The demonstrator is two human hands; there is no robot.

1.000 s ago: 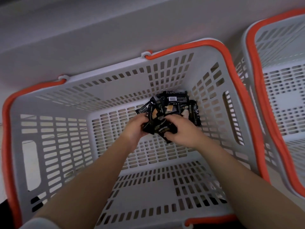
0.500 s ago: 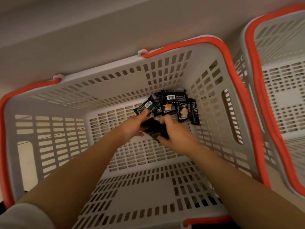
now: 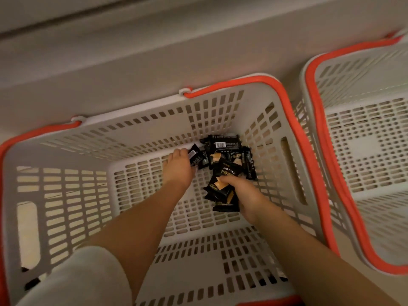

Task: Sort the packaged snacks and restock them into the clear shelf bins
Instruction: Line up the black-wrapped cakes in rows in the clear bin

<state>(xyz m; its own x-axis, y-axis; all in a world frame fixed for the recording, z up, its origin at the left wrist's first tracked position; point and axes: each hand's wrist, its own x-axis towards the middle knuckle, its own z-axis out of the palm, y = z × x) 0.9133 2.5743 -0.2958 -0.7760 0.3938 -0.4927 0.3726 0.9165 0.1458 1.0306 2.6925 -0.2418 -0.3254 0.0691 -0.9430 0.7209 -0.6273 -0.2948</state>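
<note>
Both hands down inside the grey slotted basket, orange rim, seen from above; black snack packets piled on the basket floor in the far-right corner, against the back and right walls; one on top shows a white barcode, the others lie overlapping at mixed angles; exact count cannot be told. Right hand grips a bunch of packets, fingers curled round them from the right side; the bunch fans out to the left and toward the camera from the fist, one packet face reads DRYCAKE, orange-tan patches visible on a couple of them; the bunch sits just in front of the loose pile, touching or overlapping it at the far end. Left hand at the left edge of the pile, back of the hand toward the camera; fingertips at a small packet with a barcode tilted up at the pile's left edge; fingers look bent down over it, but a real pinch versus plain contact cannot be told from this angle. A pale sleeve covers the upper left arm; forearms bare. Second basket of the same type just beside the first on the right, rims close together; both stand against a pale wall base.
</note>
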